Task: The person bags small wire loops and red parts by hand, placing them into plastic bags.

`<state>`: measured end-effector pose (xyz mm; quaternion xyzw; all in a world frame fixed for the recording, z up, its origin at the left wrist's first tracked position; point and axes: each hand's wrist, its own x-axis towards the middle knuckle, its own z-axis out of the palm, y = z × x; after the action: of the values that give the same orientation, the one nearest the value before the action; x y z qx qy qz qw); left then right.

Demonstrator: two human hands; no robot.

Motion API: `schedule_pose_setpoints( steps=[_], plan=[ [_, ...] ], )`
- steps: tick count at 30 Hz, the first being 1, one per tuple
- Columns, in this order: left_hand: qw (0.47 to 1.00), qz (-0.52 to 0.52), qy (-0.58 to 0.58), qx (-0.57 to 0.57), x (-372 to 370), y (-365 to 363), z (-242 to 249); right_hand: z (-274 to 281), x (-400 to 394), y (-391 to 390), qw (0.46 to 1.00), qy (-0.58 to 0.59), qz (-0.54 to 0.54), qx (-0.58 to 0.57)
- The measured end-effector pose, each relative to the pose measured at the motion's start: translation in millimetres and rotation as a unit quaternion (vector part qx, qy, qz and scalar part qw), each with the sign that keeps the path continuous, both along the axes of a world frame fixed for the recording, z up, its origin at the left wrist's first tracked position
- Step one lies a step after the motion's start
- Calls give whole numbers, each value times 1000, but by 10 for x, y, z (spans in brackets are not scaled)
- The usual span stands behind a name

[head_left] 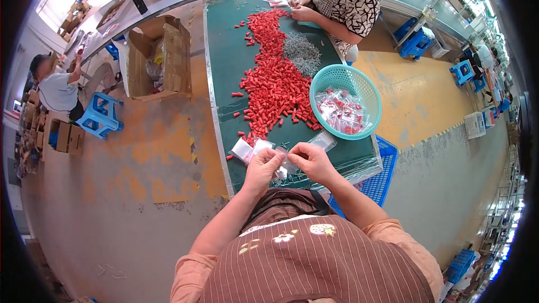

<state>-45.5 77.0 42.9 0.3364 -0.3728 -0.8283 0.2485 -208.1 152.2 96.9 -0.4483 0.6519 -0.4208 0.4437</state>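
Observation:
My left hand (264, 169) and my right hand (312, 161) are close together at the near edge of the green table (224, 73). Both pinch a small clear plastic bag (287, 164) between them; its contents are hard to make out. Stacked empty-looking bags (242, 149) lie just beyond my left hand, and another clear bag (324, 141) is beyond my right. A long heap of red plastic sleeves (275, 92) stretches up the table, with a pile of thin grey metal pieces, like screws (302, 54), beside it. Some loose metal pieces are scattered under my hands.
A turquoise basket (373, 98) of filled bags stands at the table's right edge. Below it is a blue crate (387, 163). Across the table a co-worker (345, 3) handles small items. At left are a cardboard box (177, 59), a blue stool (101, 113) and a seated person (59, 87).

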Motion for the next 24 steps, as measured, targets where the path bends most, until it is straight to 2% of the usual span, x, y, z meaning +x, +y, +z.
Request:
schedule_pose_setpoints(
  steps=[4, 10, 16, 19, 24],
  plan=[
    [997, 38, 46, 40, -3, 30, 65, -108, 33, -6, 1000, -13, -19, -1],
    [999, 25, 43, 13, -17, 44, 97, -158, 59, -15, 1000, 17, -17, -17],
    [999, -9, 32, 18, -19, 61, 195, -99, 118, -4, 989, 140, -33, -26],
    [999, 31, 3, 6, -9, 66, 40, -74, 136, 3, 969, 235, -19, -78],
    [998, 51, -5, 27, 22, 70, 38, -77, 160, 13, 950, 281, -33, -131]
  ],
)
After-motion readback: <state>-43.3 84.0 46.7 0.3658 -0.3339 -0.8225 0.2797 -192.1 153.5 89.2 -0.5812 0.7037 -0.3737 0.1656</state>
